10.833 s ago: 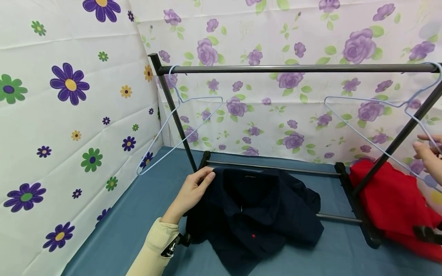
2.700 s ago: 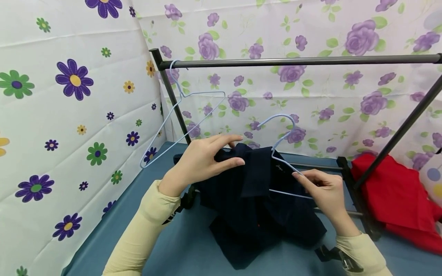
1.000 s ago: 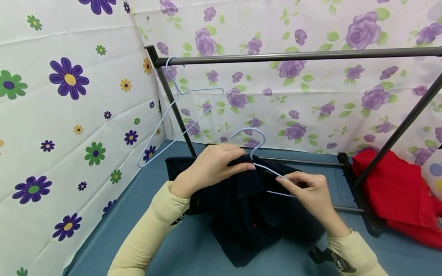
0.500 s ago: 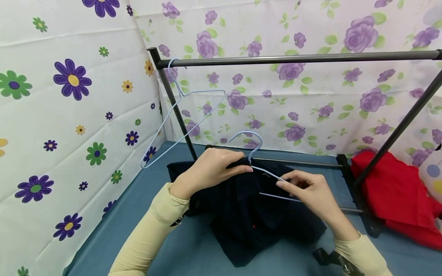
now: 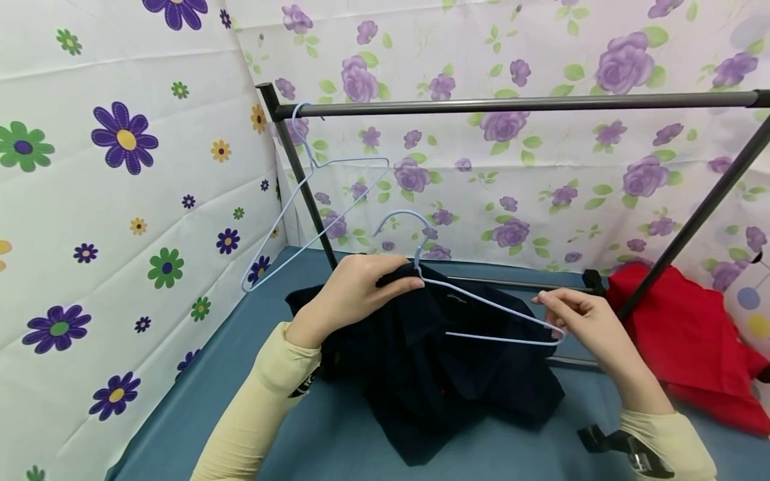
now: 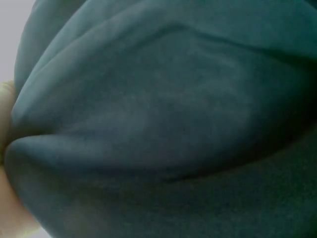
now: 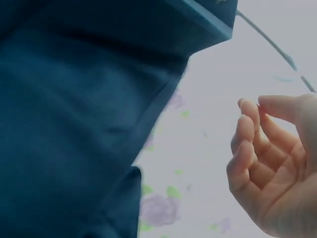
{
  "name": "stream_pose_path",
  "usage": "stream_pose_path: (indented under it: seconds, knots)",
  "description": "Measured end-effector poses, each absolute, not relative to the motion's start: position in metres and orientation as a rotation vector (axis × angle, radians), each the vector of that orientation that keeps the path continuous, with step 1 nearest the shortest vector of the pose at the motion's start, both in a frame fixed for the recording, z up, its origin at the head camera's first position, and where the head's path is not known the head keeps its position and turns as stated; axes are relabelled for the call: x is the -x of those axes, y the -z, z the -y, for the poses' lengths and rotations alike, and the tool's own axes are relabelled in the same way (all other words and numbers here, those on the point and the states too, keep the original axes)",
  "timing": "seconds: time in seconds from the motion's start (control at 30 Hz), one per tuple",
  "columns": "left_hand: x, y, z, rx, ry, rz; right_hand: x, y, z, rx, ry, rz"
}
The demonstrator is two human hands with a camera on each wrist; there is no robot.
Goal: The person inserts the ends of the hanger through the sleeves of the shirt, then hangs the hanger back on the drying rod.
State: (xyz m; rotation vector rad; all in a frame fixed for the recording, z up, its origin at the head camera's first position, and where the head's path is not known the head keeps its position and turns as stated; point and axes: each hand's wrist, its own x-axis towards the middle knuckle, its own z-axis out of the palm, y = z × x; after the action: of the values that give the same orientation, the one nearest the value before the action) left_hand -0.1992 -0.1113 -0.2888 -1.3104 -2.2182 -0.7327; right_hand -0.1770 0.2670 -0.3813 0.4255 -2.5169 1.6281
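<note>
A navy collared shirt (image 5: 415,361) with a small red mark lies bunched on the blue surface. My left hand (image 5: 351,294) grips its collar edge between thumb and fingers, beside the neck of a light-blue wire hanger (image 5: 493,304). The hanger's left part is hidden inside the shirt; its right arm and hook stick out. My right hand (image 5: 592,324) is at the hanger's right end, fingers loosely bent and nothing seen between them in the right wrist view. Shirt cloth (image 6: 148,109) fills most of the left wrist view.
A dark metal clothes rack (image 5: 511,104) stands behind the shirt. A second blue hanger (image 5: 313,227) hangs at the bar's left end. Red cloth (image 5: 680,341) lies at the right, with a dotted white item (image 5: 748,300) beside it. Floral sheets form the walls.
The second hanger came off the rack's right end and went partly into the shirt. Just now my right hand slid right along the hanger and released its grip; the hook shifted left.
</note>
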Motion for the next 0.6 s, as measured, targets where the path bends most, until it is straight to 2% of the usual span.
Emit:
stream_pose_path:
  seconds: [0.17,0.37,0.6]
  knots:
    - [0.199,0.289,0.111,1.229,0.809,2.227,0.179,0.398,-0.264,-0.551,-1.789,2.600]
    - [0.200,0.291,0.109,1.126,0.853,2.197,0.178,0.415,-0.246,-0.862,-1.790,2.662]
    - [0.205,0.294,0.107,1.135,0.976,2.126,0.175,0.424,-0.224,-0.693,-1.577,2.847]
